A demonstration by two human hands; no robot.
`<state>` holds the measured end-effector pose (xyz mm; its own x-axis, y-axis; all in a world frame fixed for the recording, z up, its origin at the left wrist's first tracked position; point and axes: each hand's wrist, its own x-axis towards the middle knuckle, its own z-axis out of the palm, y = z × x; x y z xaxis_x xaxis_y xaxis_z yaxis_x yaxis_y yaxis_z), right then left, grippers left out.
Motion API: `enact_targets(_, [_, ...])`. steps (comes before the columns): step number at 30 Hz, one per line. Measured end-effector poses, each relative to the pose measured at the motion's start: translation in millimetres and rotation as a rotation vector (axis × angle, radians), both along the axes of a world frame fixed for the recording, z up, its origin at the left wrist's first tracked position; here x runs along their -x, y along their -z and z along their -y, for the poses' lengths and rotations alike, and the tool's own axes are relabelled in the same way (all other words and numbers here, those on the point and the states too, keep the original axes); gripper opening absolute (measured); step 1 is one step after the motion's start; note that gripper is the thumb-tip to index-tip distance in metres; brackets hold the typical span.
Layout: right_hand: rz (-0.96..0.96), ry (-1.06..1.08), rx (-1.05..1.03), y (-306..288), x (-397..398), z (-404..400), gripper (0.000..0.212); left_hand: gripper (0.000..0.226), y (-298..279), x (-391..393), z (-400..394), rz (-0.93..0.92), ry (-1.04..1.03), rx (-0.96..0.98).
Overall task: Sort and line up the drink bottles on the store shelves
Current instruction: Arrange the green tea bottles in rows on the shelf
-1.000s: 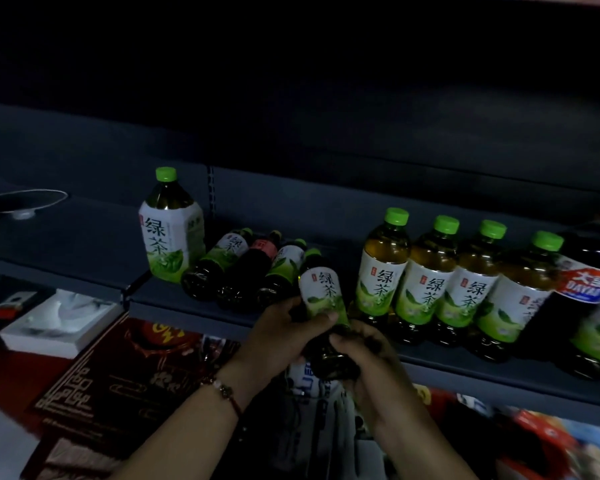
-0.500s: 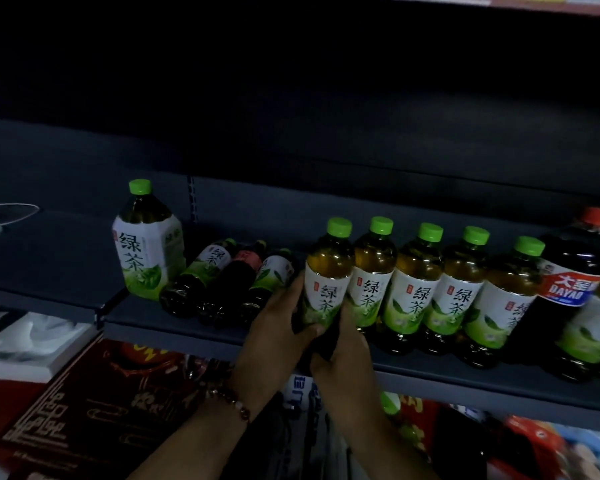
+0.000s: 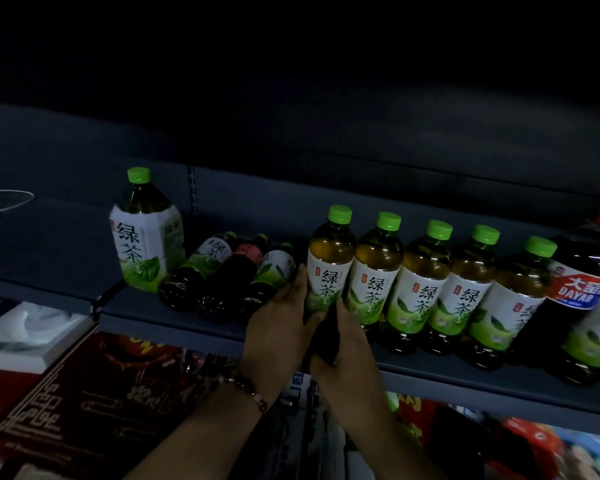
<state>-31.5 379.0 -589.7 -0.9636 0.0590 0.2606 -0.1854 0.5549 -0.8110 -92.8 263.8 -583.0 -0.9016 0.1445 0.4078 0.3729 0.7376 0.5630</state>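
At the left end of the upright row, the green tea bottle [image 3: 329, 265] stands on the shelf [image 3: 222, 323] between my two hands, its side touching the next green-capped bottle [image 3: 376, 271]. My left hand [image 3: 279, 327] wraps the bottle's left side, fingers up along the label and thumb across the front near its lower part. My right hand [image 3: 343, 344] grips the dark base from the front and right, so both hands are clamped on this one bottle, close together.

To finish this step well, I judge I should settle the base flat, turn the label to face out like its neighbours, and press it snug against the row without nudging the others over. Letting go one hand at a time seems safer than releasing both.

Further right, three more green tea bottles [image 3: 465, 282] carry the line toward a big dark bottle with a red cap [image 3: 582, 282]. To the left, three small bottles [image 3: 229, 271] lie on their sides, seemingly waiting to be sorted, beside a large upright green tea bottle [image 3: 146, 237]. Below the shelf sit a white box [image 3: 32, 334] and dark red packaging [image 3: 94, 393].
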Motion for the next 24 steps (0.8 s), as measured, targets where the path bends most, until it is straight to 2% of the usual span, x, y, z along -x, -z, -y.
enact_targets(3, [0.048,-0.025,-0.101,-8,-10,-5,0.083,0.062,-4,-8,7,-0.127,-0.020,0.120])
enact_targets(6, [0.020,-0.058,-0.259,-19,-17,2,0.076,0.041,-10,-17,32,-0.338,-0.071,0.117])
enact_targets(9, [0.019,-0.115,-0.409,-28,-11,26,0.067,0.040,-16,-19,71,-0.386,-0.123,0.134])
enact_targets(11, [0.049,-0.152,-0.451,-32,1,46,0.068,0.049,-10,-17,98,-0.339,-0.090,0.196])
enact_targets(14, [0.102,-0.171,-0.491,-32,25,74,0.078,0.067,0,-19,124,-0.123,-0.107,0.349])
enact_targets(16, [0.169,-0.140,-0.521,-31,38,89,0.080,0.071,6,-22,133,0.009,-0.134,0.406])
enact_targets(18, [0.216,-0.084,-0.557,-30,44,99,0.074,0.068,13,-23,138,0.076,-0.128,0.428])
enact_targets(20, [0.184,-0.005,-0.527,-29,43,104,0.064,0.070,14,-25,140,0.082,-0.126,0.433])
enact_targets(24, [0.105,0.168,-0.322,-28,34,104,0.045,0.070,15,-26,140,0.074,-0.138,0.439])
